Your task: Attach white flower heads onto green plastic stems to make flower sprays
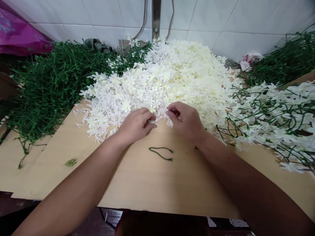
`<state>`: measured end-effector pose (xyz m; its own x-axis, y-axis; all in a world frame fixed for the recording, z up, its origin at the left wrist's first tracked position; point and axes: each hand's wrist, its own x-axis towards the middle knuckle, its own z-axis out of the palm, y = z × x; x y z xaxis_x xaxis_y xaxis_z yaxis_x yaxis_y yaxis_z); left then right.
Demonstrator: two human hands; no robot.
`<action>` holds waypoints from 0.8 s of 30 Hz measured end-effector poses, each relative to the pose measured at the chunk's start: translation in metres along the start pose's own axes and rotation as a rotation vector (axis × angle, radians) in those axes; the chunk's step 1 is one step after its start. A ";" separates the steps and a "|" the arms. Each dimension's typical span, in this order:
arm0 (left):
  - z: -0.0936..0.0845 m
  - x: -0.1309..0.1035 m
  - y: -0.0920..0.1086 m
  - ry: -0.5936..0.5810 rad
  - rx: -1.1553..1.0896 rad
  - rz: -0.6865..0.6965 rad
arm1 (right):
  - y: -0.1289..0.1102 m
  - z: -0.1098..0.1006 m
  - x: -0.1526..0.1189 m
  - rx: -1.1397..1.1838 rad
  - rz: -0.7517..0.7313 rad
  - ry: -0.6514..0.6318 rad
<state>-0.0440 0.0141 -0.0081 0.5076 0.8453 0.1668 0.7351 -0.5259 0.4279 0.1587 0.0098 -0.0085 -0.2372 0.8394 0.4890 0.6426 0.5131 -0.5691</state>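
Note:
A large heap of white artificial flower heads and thin white stamens (pixel 147 88) lies in front of me. At its near edge my left hand (pixel 139 124) is closed in a pinch, with a small whitish piece showing between thumb and forefinger. Just to the right, my right hand (pixel 185 118) pinches thin white strands at the heap's edge; whether they are loose or still among the pile is hard to see. Between my forearms a bent green plastic stem (pixel 161 153) rests on the board, touched by neither hand.
Green artificial stems (pixel 54 85) are piled on the left, with more stems (pixel 283 62) at the far right. White flowers on green stems (pixel 278 114) spread over the right side. A cardboard sheet (pixel 147 186) covers the table. Behind stands a tiled wall (pixel 209 19); a magenta bag (pixel 22 36) is at upper left.

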 end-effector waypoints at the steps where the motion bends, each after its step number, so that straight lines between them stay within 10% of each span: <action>1: 0.000 0.000 0.000 0.010 -0.008 -0.009 | 0.000 0.000 0.000 0.029 0.007 0.015; 14: -0.001 0.001 0.013 0.225 -1.191 -0.477 | -0.023 0.009 -0.006 0.383 0.159 -0.013; 24: 0.001 -0.001 0.019 0.131 -1.321 -0.516 | -0.028 0.011 -0.007 0.192 0.067 0.051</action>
<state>-0.0299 0.0035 -0.0009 0.2183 0.9525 -0.2123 -0.1676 0.2509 0.9534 0.1341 -0.0081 -0.0034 -0.1579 0.8652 0.4759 0.5035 0.4852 -0.7149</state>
